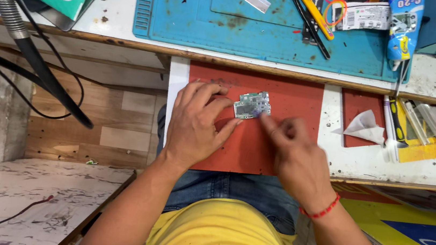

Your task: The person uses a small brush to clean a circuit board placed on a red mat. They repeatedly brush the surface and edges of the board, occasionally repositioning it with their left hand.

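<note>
A small green circuit board (252,105) with metal shields lies on a red mat (296,101) on a pulled-out shelf. My left hand (196,123) rests flat on the mat, its fingertips touching the board's left edge. My right hand (291,146) is blurred, and its extended forefinger touches the board's lower right corner. I cannot see any tool in either hand. A red thread band circles my right wrist.
A blue work mat (228,26) on the bench above carries tweezers (309,21), a yellow-handled tool (313,11) and a glue tube (403,28). A crumpled tissue (366,127) and more tools (412,126) lie right of the red mat. A black hose (35,60) hangs at left.
</note>
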